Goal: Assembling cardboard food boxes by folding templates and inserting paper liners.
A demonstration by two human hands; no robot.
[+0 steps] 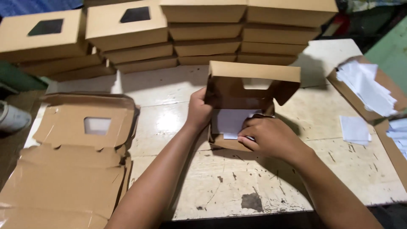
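Observation:
A small brown cardboard box [250,82] with a window cut in its raised lid stands open at the middle of the worn white table [220,186]. My left hand [198,111] grips the box's left wall near the lid hinge. My right hand [267,136] reaches into the box from the front, its fingers pressing a white paper sheet [231,121] that lies on the box floor.
Stacks of closed brown boxes [203,29] line the back of the table, some with dark windows. A pile of flat unfolded box blanks [76,157] lies at left. At right, a cardboard tray [379,80] holds white paper sheets, with one loose sheet [355,129] beside it.

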